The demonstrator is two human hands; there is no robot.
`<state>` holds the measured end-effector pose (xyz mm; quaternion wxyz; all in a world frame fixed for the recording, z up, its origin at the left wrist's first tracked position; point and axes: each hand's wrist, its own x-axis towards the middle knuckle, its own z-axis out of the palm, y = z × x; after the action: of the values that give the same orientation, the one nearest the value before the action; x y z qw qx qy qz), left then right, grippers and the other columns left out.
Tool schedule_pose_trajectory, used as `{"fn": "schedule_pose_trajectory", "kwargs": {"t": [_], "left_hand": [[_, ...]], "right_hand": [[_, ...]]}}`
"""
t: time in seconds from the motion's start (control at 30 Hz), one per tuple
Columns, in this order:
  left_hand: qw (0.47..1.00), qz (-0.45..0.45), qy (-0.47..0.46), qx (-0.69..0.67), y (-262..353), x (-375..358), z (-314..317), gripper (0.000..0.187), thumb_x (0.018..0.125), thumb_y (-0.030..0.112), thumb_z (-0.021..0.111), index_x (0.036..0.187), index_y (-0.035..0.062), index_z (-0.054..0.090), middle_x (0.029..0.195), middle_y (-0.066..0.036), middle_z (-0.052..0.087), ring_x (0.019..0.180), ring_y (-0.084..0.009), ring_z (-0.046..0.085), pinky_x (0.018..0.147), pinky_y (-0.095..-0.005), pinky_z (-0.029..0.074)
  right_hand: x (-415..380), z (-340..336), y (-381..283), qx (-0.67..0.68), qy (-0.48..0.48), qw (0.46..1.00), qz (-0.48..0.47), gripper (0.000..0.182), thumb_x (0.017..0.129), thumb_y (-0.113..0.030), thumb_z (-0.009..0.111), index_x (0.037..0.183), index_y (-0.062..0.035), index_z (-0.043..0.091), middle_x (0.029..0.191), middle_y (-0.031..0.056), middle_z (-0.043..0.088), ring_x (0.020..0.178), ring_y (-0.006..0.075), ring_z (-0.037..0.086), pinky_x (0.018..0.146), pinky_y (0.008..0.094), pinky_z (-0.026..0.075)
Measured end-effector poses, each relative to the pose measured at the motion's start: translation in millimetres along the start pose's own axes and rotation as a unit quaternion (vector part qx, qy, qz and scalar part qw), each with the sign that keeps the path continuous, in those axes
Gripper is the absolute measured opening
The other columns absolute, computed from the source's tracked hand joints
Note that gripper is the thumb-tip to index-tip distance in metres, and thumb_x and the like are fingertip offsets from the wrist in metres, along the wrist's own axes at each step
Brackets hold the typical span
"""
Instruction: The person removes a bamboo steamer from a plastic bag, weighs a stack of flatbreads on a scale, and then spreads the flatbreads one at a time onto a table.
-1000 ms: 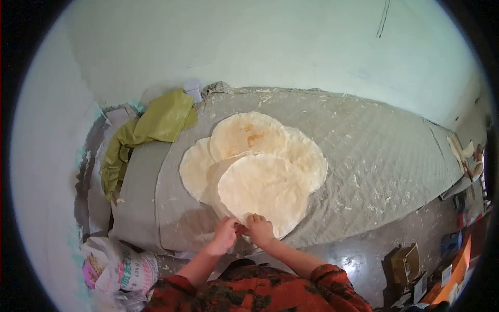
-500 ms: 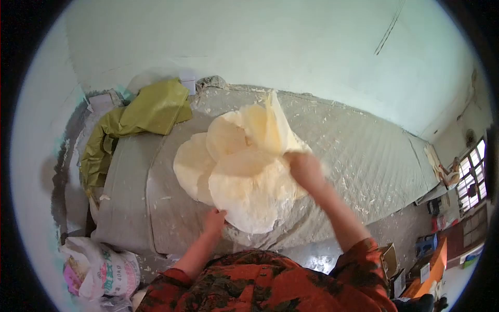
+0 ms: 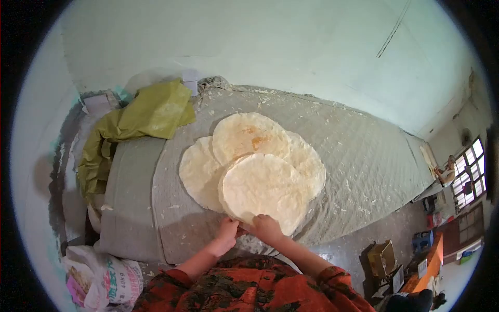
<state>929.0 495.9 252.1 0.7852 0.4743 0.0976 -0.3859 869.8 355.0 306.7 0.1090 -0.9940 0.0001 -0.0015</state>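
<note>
Large, thin, pale rounds that look like flatbreads lie overlapping on a cloth-covered surface. The front flatbread (image 3: 265,187) lies on top of the others. My left hand (image 3: 227,234) is closed at its near left edge, fingers pinched together. Just to the right, my right hand (image 3: 266,229) grips the near edge of this same round, its fingertips partly hidden. Behind it is a flatbread with brown toasted patches (image 3: 252,136). Other rounds show as a left flatbread (image 3: 200,171) and a right flatbread (image 3: 312,164).
Crumbs and shreds are scattered over the grey cloth (image 3: 364,166). An olive-green sheet (image 3: 156,112) is bunched at the back left. A printed white sack (image 3: 106,275) stands at the lower left. At far right a person (image 3: 445,174) is near the window; a cardboard box (image 3: 382,258) sits below.
The front flatbread, lifted and folded before, now lies flat over the others. My right hand has come left and nearer to me, beside my left hand.
</note>
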Motion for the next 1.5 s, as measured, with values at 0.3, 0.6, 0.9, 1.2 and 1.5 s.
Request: {"fn": "schedule_pose_trajectory", "kwargs": {"t": [0.3, 0.6, 0.9, 1.2, 1.5], "left_hand": [[0.993, -0.006, -0.083, -0.083, 37, -1, 21, 0.016, 0.083, 0.012, 0.052, 0.097, 0.0061, 0.051, 0.098, -0.005, 0.055, 0.093, -0.0203, 0.057, 0.076, -0.0357, 0.050], [0.991, 0.080, 0.005, -0.106, 100, 108, -25, 0.026, 0.081, 0.015, 0.054, 0.105, 0.0065, 0.047, 0.095, -0.007, 0.053, 0.087, -0.0198, 0.054, 0.074, -0.0361, 0.050], [0.992, 0.068, 0.042, -0.096, 115, 173, -23, 0.006, 0.082, 0.010, 0.051, 0.087, 0.0100, 0.048, 0.077, -0.003, 0.053, 0.070, -0.0170, 0.054, 0.068, -0.0347, 0.049], [0.993, 0.059, 0.043, -0.088, 120, 173, -1, 0.011, 0.085, 0.010, 0.049, 0.096, 0.0070, 0.049, 0.083, -0.009, 0.058, 0.069, -0.0170, 0.059, 0.061, -0.0306, 0.051], [0.990, 0.042, -0.026, -0.131, 133, 179, 17, 0.017, 0.086, 0.010, 0.045, 0.101, 0.0089, 0.051, 0.091, -0.006, 0.059, 0.077, -0.0163, 0.059, 0.073, -0.0334, 0.050]], "right_hand": [[55, -44, 60, 0.007, -0.085, 0.970, 0.226, 0.027, 0.070, -0.028, 0.062, 0.083, -0.0056, 0.067, 0.075, 0.0180, 0.063, 0.071, 0.0325, 0.063, 0.065, 0.0427, 0.049], [192, -354, 91, -0.149, 0.185, 0.956, 0.175, 0.019, 0.072, -0.016, 0.054, 0.085, -0.0073, 0.066, 0.082, 0.0201, 0.063, 0.082, 0.0363, 0.060, 0.073, 0.0442, 0.048], [239, -135, 96, -0.093, 0.250, 0.964, -0.006, 0.020, 0.077, -0.008, 0.046, 0.090, -0.0116, 0.062, 0.080, 0.0107, 0.060, 0.074, 0.0292, 0.060, 0.062, 0.0413, 0.047], [237, -7, 90, -0.051, 0.036, 0.998, 0.029, 0.008, 0.074, -0.012, 0.050, 0.075, -0.0099, 0.059, 0.076, 0.0098, 0.060, 0.074, 0.0299, 0.060, 0.064, 0.0422, 0.048], [215, -14, 59, 0.030, 0.144, 0.987, -0.058, 0.014, 0.071, -0.015, 0.061, 0.082, -0.0069, 0.060, 0.087, 0.0134, 0.062, 0.081, 0.0313, 0.060, 0.071, 0.0412, 0.049]]}}
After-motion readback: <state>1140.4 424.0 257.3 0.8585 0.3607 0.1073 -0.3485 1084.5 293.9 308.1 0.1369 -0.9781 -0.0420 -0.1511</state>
